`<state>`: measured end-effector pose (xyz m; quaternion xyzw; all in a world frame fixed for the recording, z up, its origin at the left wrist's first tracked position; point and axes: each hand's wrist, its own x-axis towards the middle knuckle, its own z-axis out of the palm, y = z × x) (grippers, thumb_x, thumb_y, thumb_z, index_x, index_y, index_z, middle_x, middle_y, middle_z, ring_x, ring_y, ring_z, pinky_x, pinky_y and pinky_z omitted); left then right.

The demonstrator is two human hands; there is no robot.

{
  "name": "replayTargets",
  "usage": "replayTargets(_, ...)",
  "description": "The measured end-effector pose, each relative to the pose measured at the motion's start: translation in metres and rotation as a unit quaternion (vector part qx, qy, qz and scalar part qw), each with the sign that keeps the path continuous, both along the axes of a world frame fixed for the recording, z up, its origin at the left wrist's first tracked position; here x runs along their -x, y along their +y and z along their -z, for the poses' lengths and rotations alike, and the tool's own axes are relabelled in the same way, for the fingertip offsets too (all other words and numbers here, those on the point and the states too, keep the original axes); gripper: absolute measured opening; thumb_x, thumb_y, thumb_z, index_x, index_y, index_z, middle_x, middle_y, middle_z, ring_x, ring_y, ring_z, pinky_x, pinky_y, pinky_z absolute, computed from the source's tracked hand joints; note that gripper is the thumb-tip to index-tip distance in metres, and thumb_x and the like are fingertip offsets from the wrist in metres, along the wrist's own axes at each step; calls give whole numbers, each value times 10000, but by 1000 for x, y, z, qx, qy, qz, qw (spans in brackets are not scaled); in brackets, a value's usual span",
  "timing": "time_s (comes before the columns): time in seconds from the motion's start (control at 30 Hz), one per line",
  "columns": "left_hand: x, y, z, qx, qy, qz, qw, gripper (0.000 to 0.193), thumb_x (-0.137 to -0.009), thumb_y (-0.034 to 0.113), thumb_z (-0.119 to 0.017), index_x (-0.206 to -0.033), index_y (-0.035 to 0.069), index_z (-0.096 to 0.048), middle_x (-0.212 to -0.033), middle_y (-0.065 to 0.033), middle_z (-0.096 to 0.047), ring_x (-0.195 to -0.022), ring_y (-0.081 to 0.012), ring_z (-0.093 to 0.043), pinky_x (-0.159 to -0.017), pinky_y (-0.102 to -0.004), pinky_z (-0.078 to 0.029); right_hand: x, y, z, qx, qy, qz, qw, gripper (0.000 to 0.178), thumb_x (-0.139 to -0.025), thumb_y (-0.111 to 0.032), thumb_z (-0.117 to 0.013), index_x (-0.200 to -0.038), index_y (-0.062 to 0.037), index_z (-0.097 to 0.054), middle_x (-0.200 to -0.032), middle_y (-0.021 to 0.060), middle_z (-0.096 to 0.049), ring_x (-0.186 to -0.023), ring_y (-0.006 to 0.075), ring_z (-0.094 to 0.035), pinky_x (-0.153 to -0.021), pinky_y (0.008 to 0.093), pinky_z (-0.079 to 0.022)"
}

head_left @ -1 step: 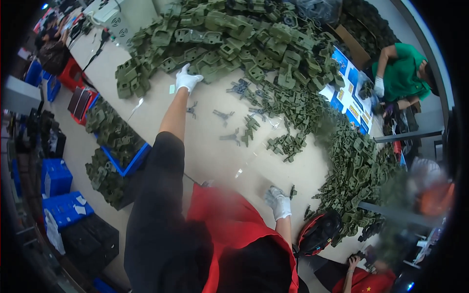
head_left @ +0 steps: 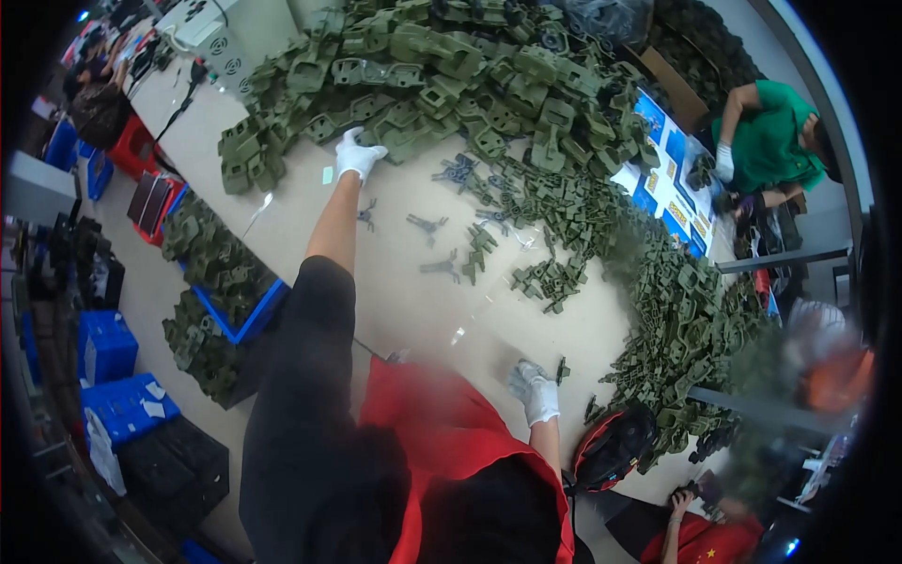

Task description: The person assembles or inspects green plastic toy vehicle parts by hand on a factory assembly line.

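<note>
**Gloved hands at a tabletop heaped with olive-green moulded parts**

Head view: The left hand point(head_left: 358, 154), in a white glove, is stretched far out with its fingers spread loosely, resting at the near edge of a large heap of olive-green plastic parts point(head_left: 442, 70). These parts are chunky, blocky mouldings with holes and ribs, piled thickly across the far side of the tabletop point(head_left: 413, 310). The right hand point(head_left: 536, 391), also white-gloved, lies close to the body with fingers curled; whether it pinches anything cannot be told, though a small dark green piece point(head_left: 561, 369) lies just beside it. Between the two hands a few small grey-green clips point(head_left: 427, 225) are scattered singly on the pale surface.

A second heap of smaller green parts point(head_left: 686, 310) runs down the right side of the tabletop. Blue-and-white flat printed sheets point(head_left: 669, 183) lie at the far right edge, near a person in a green shirt point(head_left: 770, 141). On the floor to the left stand blue plastic crates point(head_left: 108, 343), and a blue-rimmed bin point(head_left: 235, 315) holds more green parts. The widest bare room is the pale middle strip of the tabletop; its left edge runs diagonally beside the outstretched arm.
</note>
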<state>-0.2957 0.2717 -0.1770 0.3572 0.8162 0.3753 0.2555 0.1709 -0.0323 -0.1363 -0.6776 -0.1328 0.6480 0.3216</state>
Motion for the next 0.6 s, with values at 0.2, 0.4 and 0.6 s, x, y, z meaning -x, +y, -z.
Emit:
replayTargets(0.2, 16, -10, 22, -52, -80, -19, 995, 533, -569, 217, -864, -989, 48, -583, -1206, -152, -528, -1012, -299, -560, -856, -372, -472, 9, -2, 9, -34, -53, -35, 997, 272, -900, -132, -607, -1145, -16, -622, -965, 116, -672, -810, 211, -657, -688, 327, -535)
replayTargets(0.4, -87, -137, -105, -233, 58, 229, 943, 320, -614, 65, -777, -795, 64, -514, -1075, -122, -551, -951, -297, -556, -783, -362, -473, 25, 29, -53, -307, -342, -90, 884, 344, -835, -40, -670, -1167, 18, -605, -984, 110, -673, -848, 145, -630, -727, 272, -517)
replayTargets(0.6, -169, -177, -182, -276, -75, 621, 730, 288, -623, 24, -745, -757, 76, -495, -1176, -104, -580, -1060, -285, -558, -829, -340, -477, 9, 85, -180, -330, -336, -358, 806, 698, -697, -154, -804, -1317, -12, -518, -1354, 144, -515, -1248, 215, -475, -1033, 354, -376)
